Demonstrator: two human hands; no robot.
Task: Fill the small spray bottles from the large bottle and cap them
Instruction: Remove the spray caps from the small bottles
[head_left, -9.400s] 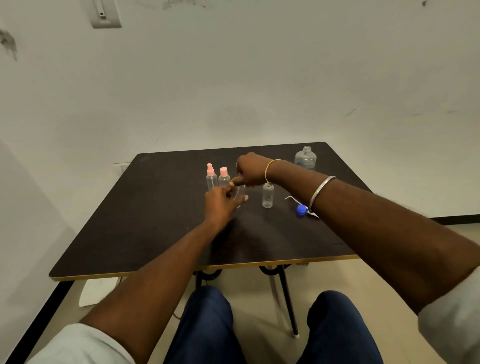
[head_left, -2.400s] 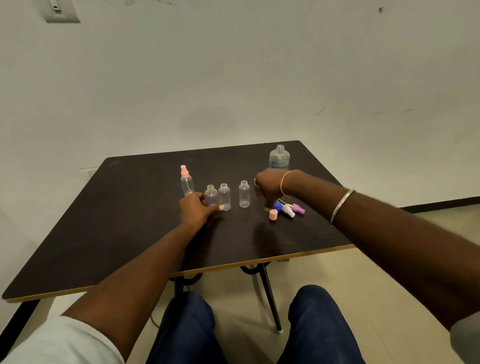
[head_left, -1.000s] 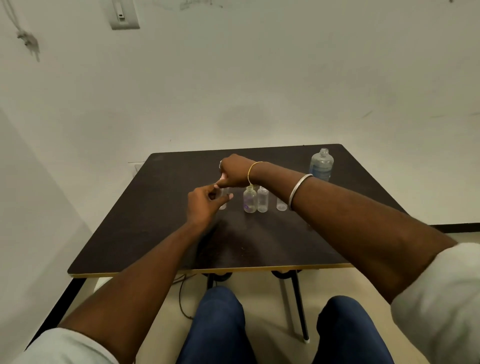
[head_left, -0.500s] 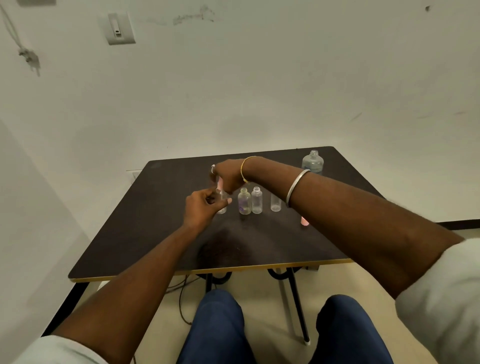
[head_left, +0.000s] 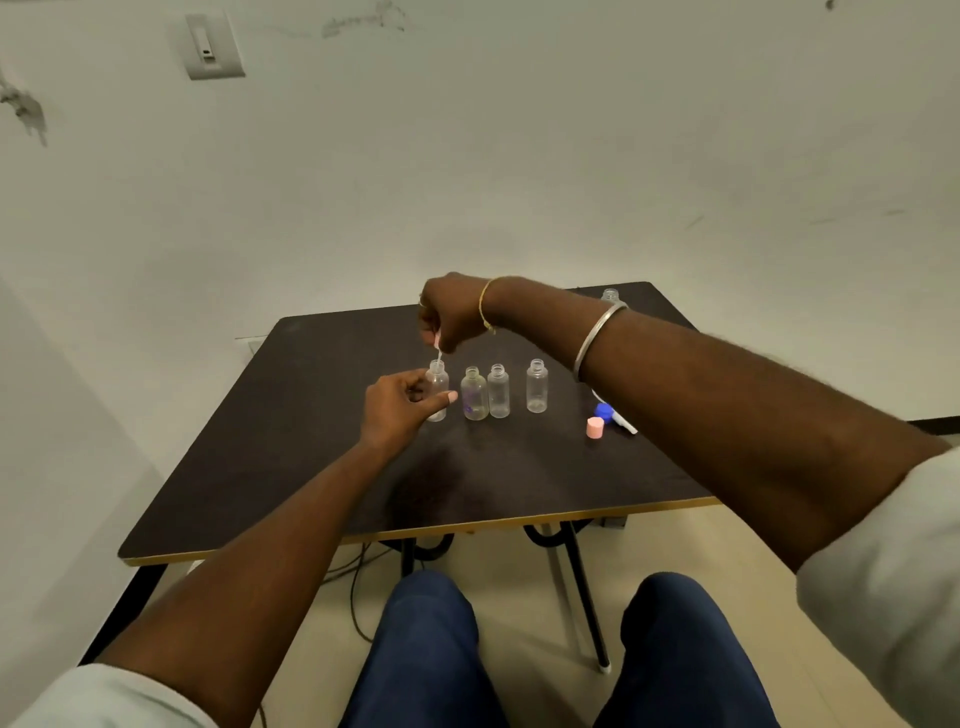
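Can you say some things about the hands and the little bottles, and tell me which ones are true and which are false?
1. The left hand holds the leftmost small bottle. True.
2. The right hand is pouring from the large bottle. False: it pinches a pink spray cap just above the leftmost small bottle, and the large bottle stands near the far right corner of the table.
3. The three other small bottles have caps on. False: their necks are open.
4. A loose pink cap sits on the table close to a blue cap. True.
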